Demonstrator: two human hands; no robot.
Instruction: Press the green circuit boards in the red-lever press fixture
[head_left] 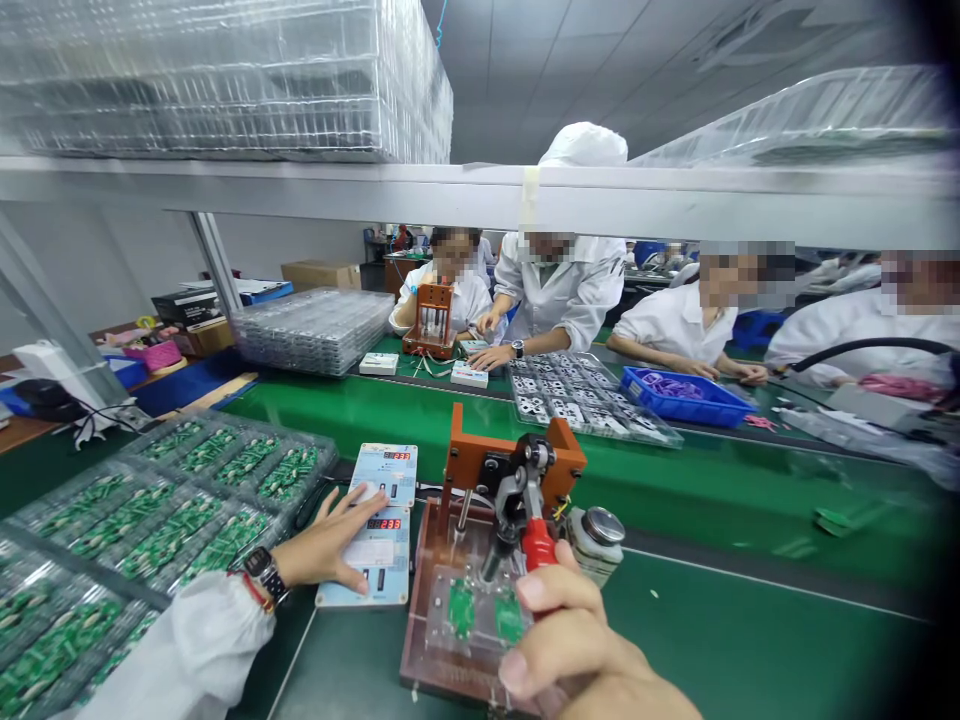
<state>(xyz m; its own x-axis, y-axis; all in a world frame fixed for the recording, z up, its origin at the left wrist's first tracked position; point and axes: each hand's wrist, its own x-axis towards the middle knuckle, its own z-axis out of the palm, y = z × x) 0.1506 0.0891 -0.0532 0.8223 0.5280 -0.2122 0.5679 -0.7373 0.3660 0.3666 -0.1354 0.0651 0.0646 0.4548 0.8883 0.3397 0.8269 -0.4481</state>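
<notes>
The right hand (577,640) is closing its grip round the red lever handle (538,543) to work the test jig (480,560); the left hand (330,545) is lying open, holding nothing, fingers pressing the meter (371,560) to steady it on the tabletop (750,640).

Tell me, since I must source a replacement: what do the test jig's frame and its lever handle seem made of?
The jig frame looks like matte orange-brown rigid board, perhaps phenolic: flat slabs, no shine. The lever handle, gripped by the right hand, looks like glossy red plastic or rubber.

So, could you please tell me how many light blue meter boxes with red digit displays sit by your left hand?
2: the near light blue meter box lies under the left hand; the far one sits just behind it, at the fingertips. More may be hidden.
</notes>
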